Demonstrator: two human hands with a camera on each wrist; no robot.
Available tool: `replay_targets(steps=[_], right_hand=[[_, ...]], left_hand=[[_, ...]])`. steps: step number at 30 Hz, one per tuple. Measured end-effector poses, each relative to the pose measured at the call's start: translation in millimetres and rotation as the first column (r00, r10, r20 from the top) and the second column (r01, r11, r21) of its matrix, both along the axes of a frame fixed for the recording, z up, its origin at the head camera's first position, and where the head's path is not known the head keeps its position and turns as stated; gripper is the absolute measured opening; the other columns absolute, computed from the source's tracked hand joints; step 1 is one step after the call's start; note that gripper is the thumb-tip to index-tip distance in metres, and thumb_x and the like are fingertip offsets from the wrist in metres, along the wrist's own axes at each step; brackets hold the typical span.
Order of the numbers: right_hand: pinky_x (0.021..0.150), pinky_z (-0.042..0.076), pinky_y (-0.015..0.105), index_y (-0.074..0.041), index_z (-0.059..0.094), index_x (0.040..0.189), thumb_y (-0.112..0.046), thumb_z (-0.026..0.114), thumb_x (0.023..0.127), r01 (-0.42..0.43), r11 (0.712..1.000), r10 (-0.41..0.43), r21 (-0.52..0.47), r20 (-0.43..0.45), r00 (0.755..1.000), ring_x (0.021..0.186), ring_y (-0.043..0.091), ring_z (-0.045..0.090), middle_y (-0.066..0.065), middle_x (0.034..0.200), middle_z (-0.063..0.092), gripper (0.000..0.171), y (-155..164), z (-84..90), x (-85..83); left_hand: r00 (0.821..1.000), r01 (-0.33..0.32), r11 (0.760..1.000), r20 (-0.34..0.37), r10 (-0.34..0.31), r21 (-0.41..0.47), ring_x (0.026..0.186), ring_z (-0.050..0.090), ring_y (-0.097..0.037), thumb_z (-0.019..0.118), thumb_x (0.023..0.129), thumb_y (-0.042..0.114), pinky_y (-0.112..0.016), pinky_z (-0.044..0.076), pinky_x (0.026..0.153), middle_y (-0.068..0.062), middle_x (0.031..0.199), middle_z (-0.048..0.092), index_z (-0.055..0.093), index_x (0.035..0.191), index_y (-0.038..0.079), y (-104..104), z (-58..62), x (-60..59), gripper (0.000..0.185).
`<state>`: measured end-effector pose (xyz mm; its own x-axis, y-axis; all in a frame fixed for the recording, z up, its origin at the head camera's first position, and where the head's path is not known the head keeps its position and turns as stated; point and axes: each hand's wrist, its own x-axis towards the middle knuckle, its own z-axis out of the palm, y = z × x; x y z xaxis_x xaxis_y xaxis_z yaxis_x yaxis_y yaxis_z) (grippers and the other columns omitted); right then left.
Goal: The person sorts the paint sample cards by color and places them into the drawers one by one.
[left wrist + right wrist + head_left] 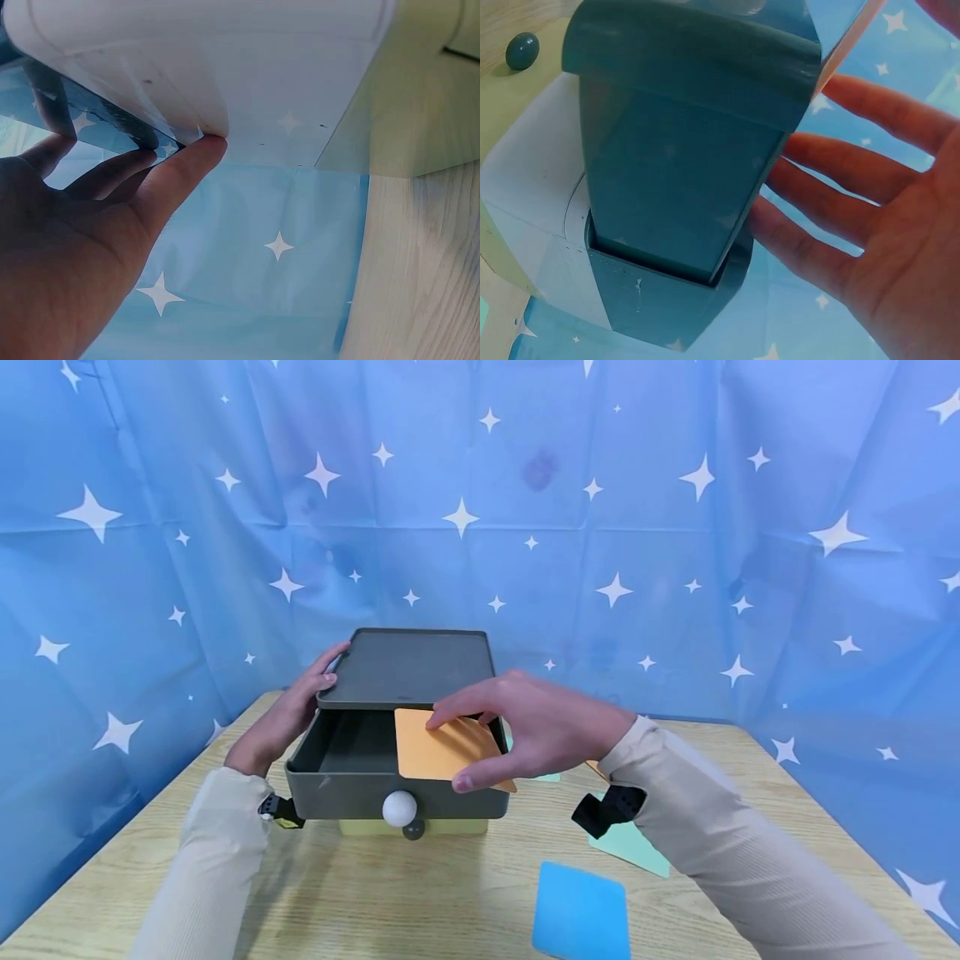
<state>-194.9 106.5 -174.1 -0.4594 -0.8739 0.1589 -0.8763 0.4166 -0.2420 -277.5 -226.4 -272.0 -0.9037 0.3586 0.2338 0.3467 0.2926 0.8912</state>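
Note:
A small drawer unit with a dark grey top (pixel 412 668) stands on the table, its upper grey drawer (pixel 345 795) pulled out. On that drawer's front is a white knob (pixel 399 808). My right hand (pixel 540 727) pinches an orange card (pixel 423 747) between thumb and fingers, above the drawer's right part. The card's edge (pixel 851 49) shows thinly in the right wrist view, beyond the fingers. At the unit's left side my left hand (pixel 288 714) rests against the top's edge. The left wrist view shows its fingers (pixel 184 172) extended and touching the unit.
Below the open drawer is a yellow-green drawer (pixel 450 827) with a dark knob (pixel 413 829). A blue card (pixel 581 910) and a green card (pixel 633 845) lie on the wooden table (pixel 360 902) at right. A blue curtain (pixel 540 468) with white stars hangs behind.

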Motion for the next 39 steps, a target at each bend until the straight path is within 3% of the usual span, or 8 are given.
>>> replay_targets(steps=[9, 15, 24, 39], right_hand=[[0.085, 0.051, 0.03, -0.025, 0.064, 0.133, -0.044, 0.073, 0.088, 0.049, 0.997, -0.05, 0.058, 0.02, 0.999, 0.093, 0.006, 0.058, -0.013, 0.116, 0.068, 0.05, -6.9, -2.9, -5.0], [0.077, 0.048, 0.028, -0.025, 0.064, 0.132, -0.045, 0.071, 0.089, 0.041, 0.997, -0.043, 0.065, 0.023, 0.999, 0.085, 0.01, 0.056, -0.011, 0.103, 0.067, 0.048, -7.2, -3.9, -6.1], [0.094, 0.056, 0.037, -0.015, 0.064, 0.132, -0.036, 0.068, 0.094, 0.01, 1.0, -0.011, 0.026, 0.035, 0.999, 0.117, 0.015, 0.067, -0.001, 0.129, 0.07, 0.043, -6.7, -5.6, -8.4], [0.091, 0.057, 0.034, -0.013, 0.066, 0.128, -0.032, 0.069, 0.094, 0.012, 1.0, -0.011, -0.011, 0.023, 1.0, 0.11, 0.011, 0.07, -0.002, 0.122, 0.072, 0.039, -4.2, -3.3, -9.9]], left_hand=[[1.0, 0.004, 1.0, 0.0, -0.004, 0.0, 0.155, -0.007, -0.043, 0.03, 0.104, 0.041, -0.076, 0.001, 0.116, -0.01, 0.171, -0.009, 0.002, 0.163, 0.031, 1.2, -0.6, 0.0, 0.066], [1.0, 0.005, 1.0, 0.0, -0.005, -0.004, 0.155, -0.007, -0.042, 0.03, 0.104, 0.04, -0.075, 0.0, 0.116, -0.01, 0.171, -0.009, 0.002, 0.163, 0.031, 1.4, -0.4, 0.5, 0.066], [1.0, -0.008, 1.0, 0.002, 0.008, -0.018, 0.156, -0.008, -0.042, 0.029, 0.105, 0.042, -0.076, 0.0, 0.115, -0.008, 0.171, -0.009, 0.002, 0.163, 0.03, 1.3, -1.3, 0.3, 0.065], [1.0, -0.007, 1.0, 0.003, 0.007, -0.012, 0.156, -0.007, -0.042, 0.029, 0.105, 0.042, -0.075, 0.002, 0.116, -0.008, 0.171, -0.01, 0.002, 0.163, 0.031, 0.6, -0.7, 0.4, 0.066]])
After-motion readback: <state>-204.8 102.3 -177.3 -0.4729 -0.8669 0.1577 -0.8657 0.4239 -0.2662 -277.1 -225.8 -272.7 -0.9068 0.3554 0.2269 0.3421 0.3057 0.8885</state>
